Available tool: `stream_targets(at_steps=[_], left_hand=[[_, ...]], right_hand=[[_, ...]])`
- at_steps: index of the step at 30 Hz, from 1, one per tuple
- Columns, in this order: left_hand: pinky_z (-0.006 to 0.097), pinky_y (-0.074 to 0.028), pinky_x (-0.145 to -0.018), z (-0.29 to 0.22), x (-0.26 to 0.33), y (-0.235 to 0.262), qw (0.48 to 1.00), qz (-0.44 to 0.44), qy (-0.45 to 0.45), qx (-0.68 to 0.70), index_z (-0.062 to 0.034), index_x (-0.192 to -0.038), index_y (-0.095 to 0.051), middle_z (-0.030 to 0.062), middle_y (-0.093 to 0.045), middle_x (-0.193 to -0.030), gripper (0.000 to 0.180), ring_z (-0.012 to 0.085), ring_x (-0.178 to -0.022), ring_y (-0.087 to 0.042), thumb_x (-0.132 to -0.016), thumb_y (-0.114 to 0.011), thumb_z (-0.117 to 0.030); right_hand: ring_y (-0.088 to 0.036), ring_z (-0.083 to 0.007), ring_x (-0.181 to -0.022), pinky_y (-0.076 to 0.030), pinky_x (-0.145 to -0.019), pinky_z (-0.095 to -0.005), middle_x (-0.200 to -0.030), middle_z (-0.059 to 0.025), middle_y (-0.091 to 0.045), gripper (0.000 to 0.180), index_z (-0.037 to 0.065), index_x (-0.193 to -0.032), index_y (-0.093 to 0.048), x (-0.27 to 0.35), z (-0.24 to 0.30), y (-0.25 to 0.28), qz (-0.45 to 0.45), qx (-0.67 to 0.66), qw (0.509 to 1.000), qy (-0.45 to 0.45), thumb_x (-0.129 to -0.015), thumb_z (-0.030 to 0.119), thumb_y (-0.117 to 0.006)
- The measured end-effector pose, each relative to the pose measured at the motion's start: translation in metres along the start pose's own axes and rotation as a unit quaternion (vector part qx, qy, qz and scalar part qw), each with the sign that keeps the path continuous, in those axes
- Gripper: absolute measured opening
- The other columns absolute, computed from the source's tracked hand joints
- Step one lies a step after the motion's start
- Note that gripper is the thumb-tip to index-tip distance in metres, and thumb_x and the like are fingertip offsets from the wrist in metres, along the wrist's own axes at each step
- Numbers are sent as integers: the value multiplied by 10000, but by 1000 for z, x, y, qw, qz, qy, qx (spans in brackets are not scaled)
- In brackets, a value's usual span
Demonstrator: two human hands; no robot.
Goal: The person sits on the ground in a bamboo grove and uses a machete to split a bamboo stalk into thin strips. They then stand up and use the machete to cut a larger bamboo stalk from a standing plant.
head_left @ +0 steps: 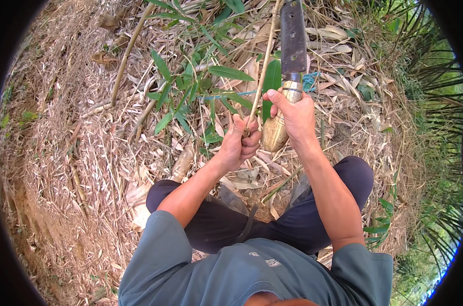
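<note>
Several narrow green leaves (183,94) are seen between ten and eleven o'clock from the left hand (239,140). By the folded fingers of this hand, the lower end of a thin, tan, woody stalk (266,66) is gripped; its long axis is directed away between twelve and one o'clock. Next, just right of the stalk, a dark metal knife with pierced blade (293,43) is pointed to twelve o'clock, almost parallel; whether they touch cannot be told. Its pale, rounded wooden handle (275,135) is wrapped by the right hand (297,115), the butt being just beside the left fingers.
</note>
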State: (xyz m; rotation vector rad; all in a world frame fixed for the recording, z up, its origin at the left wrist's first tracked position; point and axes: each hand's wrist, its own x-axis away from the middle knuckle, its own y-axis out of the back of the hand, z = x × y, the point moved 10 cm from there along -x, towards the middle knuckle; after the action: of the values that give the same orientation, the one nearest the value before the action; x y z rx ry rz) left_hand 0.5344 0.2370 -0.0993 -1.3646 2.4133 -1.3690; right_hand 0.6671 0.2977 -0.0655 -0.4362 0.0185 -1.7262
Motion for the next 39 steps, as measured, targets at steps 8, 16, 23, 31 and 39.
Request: stream_targets(at_steps=[8,16,23,31,39], left_hand=[[218,-179,-386,2,1,3,992,4,-14,-122,-147,-970,-433,-53,-323,-660,528,49,-466,-209,-996,-370,-671],[263,-436,-598,-9,-6,-8,947,-14,-64,-314,-78,-1043,-552,15,-480,-733,367,111,-616,-491,-1083,-408,-413],[341,-452,-711,-33,2,-28,826,-23,-123,-550,-4,-1099,-555,58,-503,-867,255,182,-764,-509,-1020,-589,-244],[249,-458,-676,-46,6,-22,892,-65,-104,-435,-29,-1093,-567,-15,-542,-895,198,71,-735,-496,-928,-676,-19],[234,-527,-644,-98,17,13,890,-184,-258,-328,-45,-1033,-586,24,-615,-898,107,103,-759,-613,-959,-663,-43]], right_hand=[[-593,-97,-611,-492,-579,-251,-776,-91,-687,189,16,-943,-634,-2,5,11,-1,-59,998,13,-880,129,-772],[-616,-101,-653,-523,-611,-258,-901,-129,-725,196,3,-1005,-616,1,18,17,43,-88,994,38,-883,79,-749],[-619,-82,-657,-540,-615,-252,-935,-102,-733,191,-13,-1017,-627,13,26,7,102,-75,991,39,-879,56,-740],[-629,-80,-687,-541,-639,-243,-899,-73,-732,171,-28,-1014,-664,29,30,-15,171,-40,984,19,-875,54,-720],[-615,-79,-674,-537,-632,-249,-964,-100,-744,203,0,-1063,-598,22,50,2,117,-32,990,76,-896,64,-696]])
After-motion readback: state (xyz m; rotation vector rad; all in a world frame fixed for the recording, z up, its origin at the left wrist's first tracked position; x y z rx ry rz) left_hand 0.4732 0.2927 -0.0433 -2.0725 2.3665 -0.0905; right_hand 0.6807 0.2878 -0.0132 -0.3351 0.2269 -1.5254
